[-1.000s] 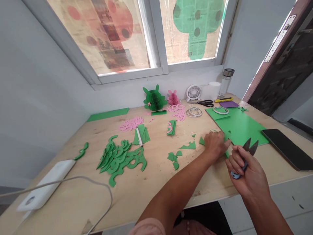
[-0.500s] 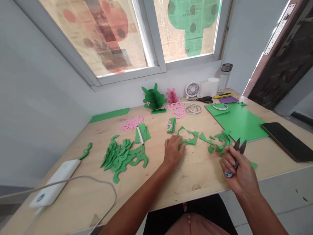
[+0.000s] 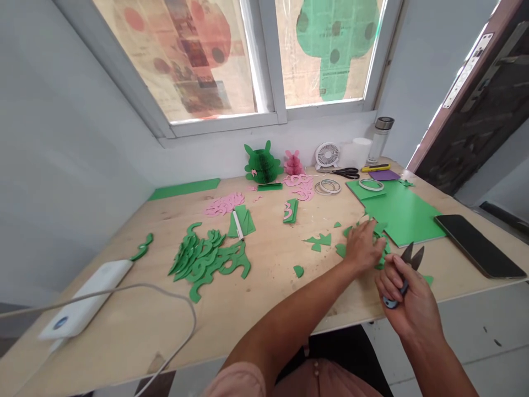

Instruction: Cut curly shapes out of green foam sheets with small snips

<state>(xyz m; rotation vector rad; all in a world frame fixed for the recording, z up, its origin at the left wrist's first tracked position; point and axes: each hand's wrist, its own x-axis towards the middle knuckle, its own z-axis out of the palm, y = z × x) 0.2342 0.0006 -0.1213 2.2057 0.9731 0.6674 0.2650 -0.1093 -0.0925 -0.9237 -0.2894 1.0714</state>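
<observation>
My right hand (image 3: 407, 295) is closed around a pair of scissors (image 3: 413, 256), whose dark blades point up and stand slightly apart; a light-blue handle end shows below the fingers. Over a heap of green paper scraps (image 3: 382, 240) rests my left hand (image 3: 363, 245), fingers apart and bent down onto the pieces, part of the heap hidden beneath it. Left of that hand lie a jagged green scrap (image 3: 320, 240) and a small green offcut (image 3: 298, 271). Farther left is a pile of curled green paper cutouts (image 3: 206, 256).
Green sheets (image 3: 409, 212) lie at right beside a black phone (image 3: 479, 245). Tape rolls (image 3: 328, 186), black-handled scissors (image 3: 347, 173), a small fan (image 3: 327, 155) and a bottle (image 3: 380, 140) stand behind. A pen (image 3: 238, 225) lies left of centre. A cable (image 3: 165, 290) crosses near the white power bank (image 3: 88, 298).
My left hand has moved right from the table's middle to the scrap heap. The cut-out green frame piece is gone from its spot, and small scraps lie there. The right hand still holds the scissors.
</observation>
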